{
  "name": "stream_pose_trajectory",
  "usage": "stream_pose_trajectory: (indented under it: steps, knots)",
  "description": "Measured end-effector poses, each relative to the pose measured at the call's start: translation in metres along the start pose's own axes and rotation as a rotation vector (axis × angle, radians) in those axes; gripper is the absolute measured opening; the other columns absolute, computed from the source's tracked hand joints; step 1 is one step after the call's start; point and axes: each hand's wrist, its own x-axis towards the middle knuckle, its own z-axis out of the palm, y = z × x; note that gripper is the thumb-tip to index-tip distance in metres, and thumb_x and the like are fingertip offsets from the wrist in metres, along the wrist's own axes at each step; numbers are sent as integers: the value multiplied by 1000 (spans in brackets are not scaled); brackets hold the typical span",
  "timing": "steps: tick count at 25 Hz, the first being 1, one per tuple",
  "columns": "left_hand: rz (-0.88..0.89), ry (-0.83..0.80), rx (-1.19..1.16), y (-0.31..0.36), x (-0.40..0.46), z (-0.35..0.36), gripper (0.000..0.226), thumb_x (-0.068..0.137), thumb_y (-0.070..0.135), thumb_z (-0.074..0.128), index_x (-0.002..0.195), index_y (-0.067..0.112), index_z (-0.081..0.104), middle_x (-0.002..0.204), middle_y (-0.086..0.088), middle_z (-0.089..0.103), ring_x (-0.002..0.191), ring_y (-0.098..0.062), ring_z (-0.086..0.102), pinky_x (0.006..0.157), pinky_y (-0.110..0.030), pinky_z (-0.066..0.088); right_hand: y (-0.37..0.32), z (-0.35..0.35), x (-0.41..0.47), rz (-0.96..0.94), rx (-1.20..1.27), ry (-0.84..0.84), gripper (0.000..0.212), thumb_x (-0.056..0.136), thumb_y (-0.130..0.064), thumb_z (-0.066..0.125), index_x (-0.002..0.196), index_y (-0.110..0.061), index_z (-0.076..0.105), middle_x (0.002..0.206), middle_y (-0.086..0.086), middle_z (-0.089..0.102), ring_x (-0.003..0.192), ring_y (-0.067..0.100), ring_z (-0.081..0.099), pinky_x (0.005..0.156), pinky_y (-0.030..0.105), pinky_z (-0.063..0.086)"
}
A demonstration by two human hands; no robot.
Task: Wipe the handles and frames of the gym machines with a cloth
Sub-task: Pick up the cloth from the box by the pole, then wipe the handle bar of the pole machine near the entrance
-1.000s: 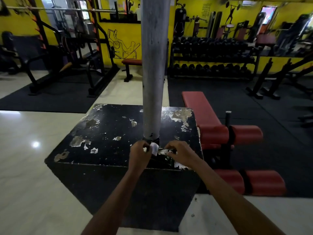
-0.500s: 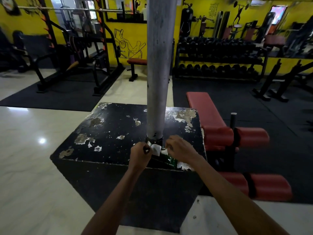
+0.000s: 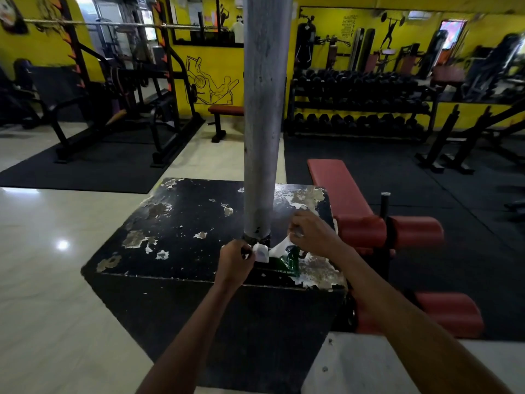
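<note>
Wipes pack (image 3: 285,263), green, lying on the near edge of the black box (image 3: 181,223), just in front of the gray pole (image 3: 262,123) base. Label reading "FACIAL WIPES" is facing me.

My left hand (image 3: 236,263) is sitting at the pack's left end, fingers curled in, pinching the white flap (image 3: 260,253) of the pack and holding it up. My right hand (image 3: 311,233) is hovering above the pack's right side, fingers curled, pinching a white wipe (image 3: 279,245) that is stretching from my fingertips down into the pack opening. Wipe is still partly inside the pack, so the cloth is between my right hand and the pack, right beside the pole base.

Box paint is flaking badly, pale patches showing across the top and the near right corner. Pole is standing upright on the box, running out of the top of view.

Red padded bench (image 3: 338,186) is sitting just right of the box, with red roller pads (image 3: 414,231) beyond my right forearm. Dumbbell rack (image 3: 360,106) is standing against the yellow wall (image 3: 210,61) behind the pole. Black rack (image 3: 119,89) with a bar across it is standing on a dark mat (image 3: 85,169) at left. Floor (image 3: 42,265) at left is glossy tile, catching a light reflection.
</note>
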Motion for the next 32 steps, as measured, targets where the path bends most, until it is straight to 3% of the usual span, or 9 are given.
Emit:
stream_pose_trajectory:
  steps: [6, 14, 17, 20, 22, 24, 27, 30, 32]
  knots:
    - [36, -14, 3, 8, 0, -5, 10, 81, 7, 69, 72, 10, 65, 69, 3, 61, 63, -10, 59, 62, -23, 50, 5, -21, -2, 36, 89, 116, 10, 81, -5, 64, 75, -9, 57, 85, 3, 54, 77, 15, 50, 67, 16, 37]
    - [113, -43, -46, 19, -2, -11, 10, 82, 14, 72, 81, 4, 70, 78, -6, 71, 66, -13, 65, 66, -23, 53, 9, -39, -6, 52, 78, 199, 6, 81, -8, 65, 79, -5, 60, 84, 6, 57, 76, 17, 51, 69, 26, 42]
    - [160, -115, -60, 29, 0, -12, 10, 84, 16, 71, 84, 7, 70, 80, -3, 71, 67, -7, 63, 64, -7, 47, 8, -51, -13, 78, 82, 228, 6, 81, -4, 65, 79, -1, 60, 82, 3, 54, 72, 14, 48, 65, 15, 38]
    - [175, -186, -31, 37, 4, -7, 17, 85, 24, 70, 88, 8, 66, 84, -3, 69, 74, -13, 65, 70, -21, 54, 8, -68, -23, 125, 57, 250, 5, 81, -4, 65, 80, -1, 60, 86, 7, 58, 76, 19, 53, 67, 20, 41]
    - [213, -220, -16, 44, 3, -2, 16, 86, 23, 67, 82, 10, 60, 78, -2, 63, 70, -15, 60, 66, -28, 53, 14, -81, -31, 169, 33, 279, 7, 81, -8, 65, 79, -4, 60, 86, 6, 59, 79, 22, 56, 69, 25, 43]
    - [312, -252, -9, 57, 3, 6, 18, 85, 15, 68, 74, 13, 54, 69, 3, 54, 62, -10, 52, 58, -24, 44, 22, -96, -47, 227, -12, 336, 12, 77, -13, 68, 74, -4, 61, 84, 5, 59, 78, 24, 58, 70, 32, 47]
    - [385, -295, 35, 91, 0, 21, 12, 83, 13, 70, 77, 9, 60, 66, 8, 51, 59, -3, 48, 61, -16, 36, 31, -124, -84, 284, -37, 395, 13, 76, -15, 68, 74, -4, 63, 85, 8, 60, 80, 23, 58, 72, 37, 49]
    - [426, -345, 51, 133, -5, 41, 11, 83, 16, 68, 89, 9, 63, 80, 1, 60, 72, -11, 54, 59, -14, 33, 36, -154, -133, 365, -62, 440, 11, 77, -15, 69, 75, -5, 64, 86, 6, 60, 82, 21, 58, 74, 34, 50]
    - [507, -369, 39, 171, -14, 58, 20, 80, 18, 69, 96, 6, 66, 90, -4, 64, 81, -16, 59, 66, -16, 35, 44, -175, -176, 432, -105, 468, 12, 79, -15, 69, 76, -4, 65, 86, 7, 59, 81, 19, 57, 74, 33, 48]
